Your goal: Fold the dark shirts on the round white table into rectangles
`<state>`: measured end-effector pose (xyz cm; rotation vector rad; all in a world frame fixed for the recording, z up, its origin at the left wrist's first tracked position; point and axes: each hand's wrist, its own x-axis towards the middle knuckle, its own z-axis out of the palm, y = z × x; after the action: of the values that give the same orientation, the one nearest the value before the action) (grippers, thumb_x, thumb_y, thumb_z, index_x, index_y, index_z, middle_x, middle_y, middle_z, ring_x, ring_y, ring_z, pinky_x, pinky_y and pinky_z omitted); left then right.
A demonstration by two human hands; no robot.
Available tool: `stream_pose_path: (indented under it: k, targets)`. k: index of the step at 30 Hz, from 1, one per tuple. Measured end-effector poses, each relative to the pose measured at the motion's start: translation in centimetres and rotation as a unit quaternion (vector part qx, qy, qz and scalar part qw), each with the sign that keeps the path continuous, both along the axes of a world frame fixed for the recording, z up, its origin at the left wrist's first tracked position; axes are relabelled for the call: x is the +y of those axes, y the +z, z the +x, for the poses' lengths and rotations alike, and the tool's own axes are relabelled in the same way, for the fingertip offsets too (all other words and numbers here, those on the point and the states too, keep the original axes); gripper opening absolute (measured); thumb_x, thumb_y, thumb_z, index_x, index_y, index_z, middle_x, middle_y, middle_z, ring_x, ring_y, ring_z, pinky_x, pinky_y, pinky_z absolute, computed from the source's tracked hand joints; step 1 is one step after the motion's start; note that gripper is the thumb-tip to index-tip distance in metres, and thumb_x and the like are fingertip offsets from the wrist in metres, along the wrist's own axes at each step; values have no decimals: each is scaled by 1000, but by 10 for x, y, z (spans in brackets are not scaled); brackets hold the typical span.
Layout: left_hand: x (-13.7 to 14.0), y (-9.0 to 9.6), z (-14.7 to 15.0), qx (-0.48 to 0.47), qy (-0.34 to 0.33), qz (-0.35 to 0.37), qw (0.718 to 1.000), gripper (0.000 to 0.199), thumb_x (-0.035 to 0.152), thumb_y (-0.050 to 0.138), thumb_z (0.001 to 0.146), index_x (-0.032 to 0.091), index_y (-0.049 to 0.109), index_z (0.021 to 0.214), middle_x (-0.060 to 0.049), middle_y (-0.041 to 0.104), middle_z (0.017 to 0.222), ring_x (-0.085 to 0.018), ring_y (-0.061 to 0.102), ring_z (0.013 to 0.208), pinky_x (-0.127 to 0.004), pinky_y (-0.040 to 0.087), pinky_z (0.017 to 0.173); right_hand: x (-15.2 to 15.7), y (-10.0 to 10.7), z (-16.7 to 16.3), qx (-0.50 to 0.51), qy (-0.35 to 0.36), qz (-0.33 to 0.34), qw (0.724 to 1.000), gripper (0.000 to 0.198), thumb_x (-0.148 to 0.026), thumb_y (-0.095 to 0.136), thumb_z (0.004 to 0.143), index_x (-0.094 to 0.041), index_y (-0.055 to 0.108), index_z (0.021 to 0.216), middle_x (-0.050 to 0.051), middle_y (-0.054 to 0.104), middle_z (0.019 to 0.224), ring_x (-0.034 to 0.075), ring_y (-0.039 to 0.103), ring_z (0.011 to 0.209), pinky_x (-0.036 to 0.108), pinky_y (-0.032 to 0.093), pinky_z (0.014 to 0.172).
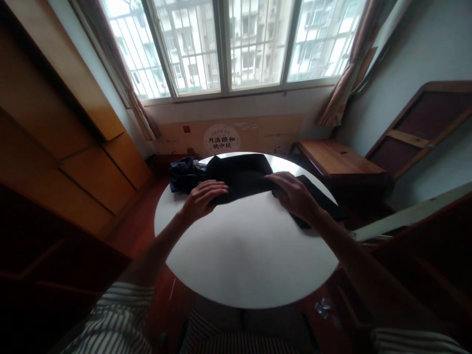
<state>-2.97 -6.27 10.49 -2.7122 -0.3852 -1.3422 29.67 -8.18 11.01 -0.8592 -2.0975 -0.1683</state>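
A black piece of clothing [241, 177] stretches between my two hands over the far part of a round white table [243, 255]. My left hand [202, 196] grips its left end, fingers on top and thumb hidden below. My right hand [291, 191] grips its right end in the same way. The kind of garment cannot be made out. A dark crumpled garment [182, 174] lies just beyond my left hand. Another black folded cloth [319, 201] rests on the table's right side, partly behind my right hand and forearm.
Beyond the table a long cardboard panel [265, 132] with printed characters leans below the window. A low wooden table [339, 160] stands at the back right, near a leaning wooden frame [424, 128]. Wooden cabinets [84, 167] line the left. Small clear items [323, 307] lie on the floor.
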Motion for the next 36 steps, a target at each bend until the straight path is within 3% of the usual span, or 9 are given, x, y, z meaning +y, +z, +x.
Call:
stream_pose_path:
  k: [4,7,10,15,18,21,25,28,36]
  targets:
    - [-49,-65,-8,127,-28,-74,989,29,11,49,94,16,61,120,-13,71,110,-21,67,105,-38,56,90,-50,-66,11,-225,30,-1,974,47,3,46,80,-16,66,118,13,69,110,25,63,103,44,51,95]
    - [-79,-84,-14,190,-49,-169,966,34,31,64,91,17,63,122,-14,69,119,-25,64,112,-41,54,95,-83,-96,18,-259,37,-57,963,51,2,48,75,-11,65,122,18,67,119,28,61,112,46,51,97]
    - [-79,-71,-16,153,-16,-277,948,29,39,66,89,20,69,111,-12,70,114,-25,63,112,-42,50,100,-94,-88,17,-167,28,-139,976,45,-6,50,82,-19,65,123,14,67,120,29,61,113,48,51,99]
    - [-34,-57,-6,-17,209,-369,905,36,44,68,86,20,69,114,-12,70,114,-27,64,105,-42,50,96,-53,-73,-3,-21,-63,-242,968,38,-28,55,92,-21,60,129,14,65,122,30,62,112,46,52,96]
    - [-15,-67,0,13,202,-411,889,37,46,76,78,19,73,104,-11,73,103,-27,67,95,-39,51,89,-21,-83,-12,-12,-117,-328,937,52,-39,67,85,-14,58,129,17,68,113,32,65,107,45,53,92]
    - [-10,-77,-1,12,204,-424,882,27,44,70,84,19,74,94,-9,74,93,-25,67,87,-35,52,82,-2,-88,-15,11,-118,-387,914,39,-39,69,81,-13,67,111,14,72,96,28,68,90,39,55,82]
    - [-13,-77,-5,4,203,-443,873,27,41,66,87,20,72,103,-6,71,89,-21,66,83,-33,51,80,6,-79,-19,89,-63,-348,931,16,-31,61,83,-18,68,89,8,71,86,22,65,77,34,52,71]
    - [-17,-71,0,16,165,-402,900,32,36,63,90,24,66,120,-6,68,104,-21,64,96,-33,48,91,8,-74,-26,144,-20,-311,939,17,-34,57,85,-20,66,89,6,70,90,20,63,76,31,51,64]
    - [-4,-74,18,44,198,-379,903,19,31,56,93,19,68,85,-8,64,92,-22,61,88,-35,47,88,11,-96,-34,175,-70,-255,948,10,-33,51,88,-23,54,88,7,63,85,21,60,77,32,51,64]
